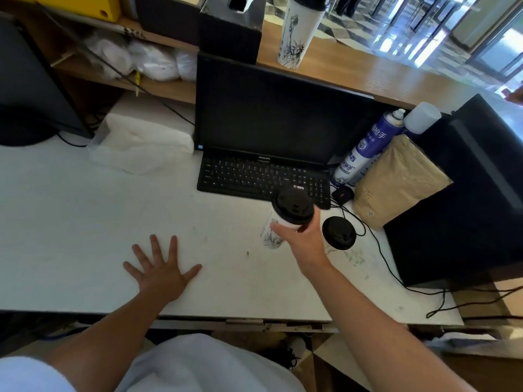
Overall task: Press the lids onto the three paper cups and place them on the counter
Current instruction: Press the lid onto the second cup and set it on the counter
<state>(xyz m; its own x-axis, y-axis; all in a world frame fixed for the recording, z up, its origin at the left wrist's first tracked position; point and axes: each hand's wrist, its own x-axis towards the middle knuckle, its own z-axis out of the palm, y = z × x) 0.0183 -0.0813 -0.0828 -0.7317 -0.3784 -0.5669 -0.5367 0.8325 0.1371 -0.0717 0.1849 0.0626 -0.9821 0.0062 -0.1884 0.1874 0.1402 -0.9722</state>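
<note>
My right hand (304,240) grips a white paper cup with a black lid (293,206) on it, held above the white desk (85,222) in front of the keyboard. Behind the hand a second white printed cup (270,234) shows blurred near the desk surface. A third lidded cup (335,232) stands just right of my hand, seen from above by its black lid. Another tall white printed cup with a dark lid (297,32) stands on the raised wooden counter (396,77). My left hand (161,267) lies flat on the desk, fingers spread, holding nothing.
A black monitor (277,114) and keyboard (260,179) sit behind the cups. A blue spray can (365,148), a brown paper bag (396,179) and a black box (467,193) crowd the right side. Cables trail across the desk's right part. Folded white napkins (144,140) lie at the left.
</note>
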